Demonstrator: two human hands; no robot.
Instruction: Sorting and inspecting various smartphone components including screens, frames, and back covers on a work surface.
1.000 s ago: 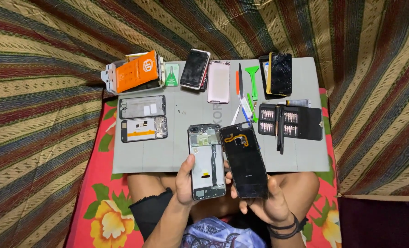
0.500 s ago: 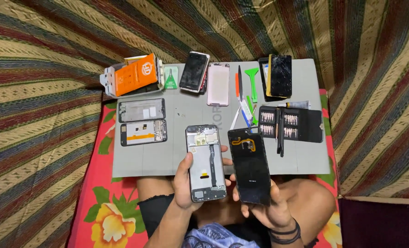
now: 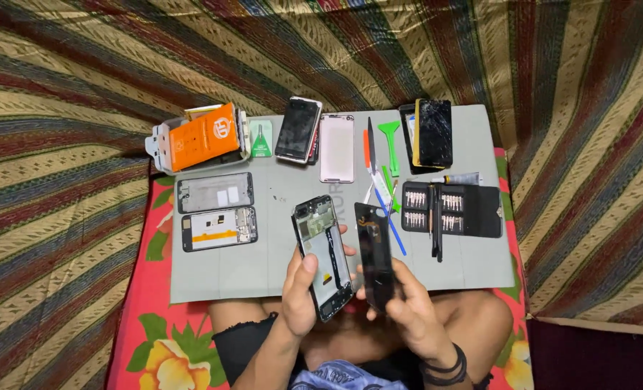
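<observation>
My left hand [image 3: 301, 297] grips an opened phone frame [image 3: 323, 253] with its pale inner side up, held over the near edge of the grey work mat [image 3: 263, 267]. My right hand [image 3: 408, 314] holds a black back cover [image 3: 375, 253], tilted on edge right beside the frame. The two parts nearly touch at their long sides.
On the mat lie two stripped phone frames [image 3: 216, 209] at left, an orange box [image 3: 204, 136], a green card [image 3: 261, 138], a dark phone [image 3: 297, 130], a pink cover [image 3: 336, 147], plastic pry tools [image 3: 386, 155], a cracked phone [image 3: 435, 133], and an open screwdriver bit case [image 3: 451, 209]. Striped cloth surrounds everything.
The right hand has turned the black cover from flat towards edge-on. Both hands with their parts have shifted slightly nearer to each other.
</observation>
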